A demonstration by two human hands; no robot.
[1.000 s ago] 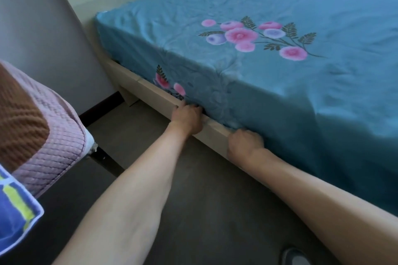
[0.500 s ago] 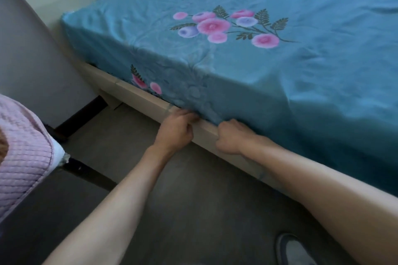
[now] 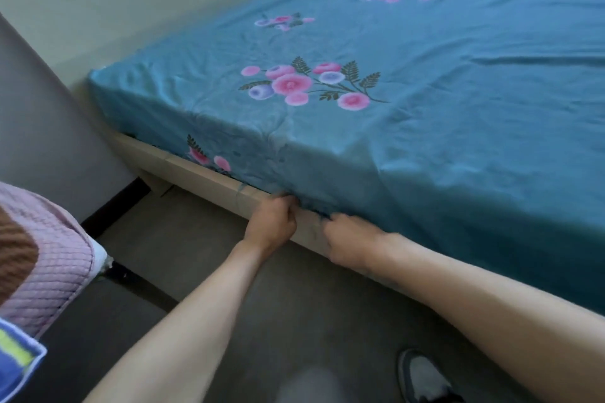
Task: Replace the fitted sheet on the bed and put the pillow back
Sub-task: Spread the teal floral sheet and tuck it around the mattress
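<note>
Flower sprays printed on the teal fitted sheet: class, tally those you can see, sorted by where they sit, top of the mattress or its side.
Top of the teal fitted sheet: 4 (one large, three farther back, blurred)
Side panel, above the pale wooden bed rail: 1
Total: 5

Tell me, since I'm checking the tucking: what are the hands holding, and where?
Both the left hand and right hand grip the sheet by its lower edge.
</note>
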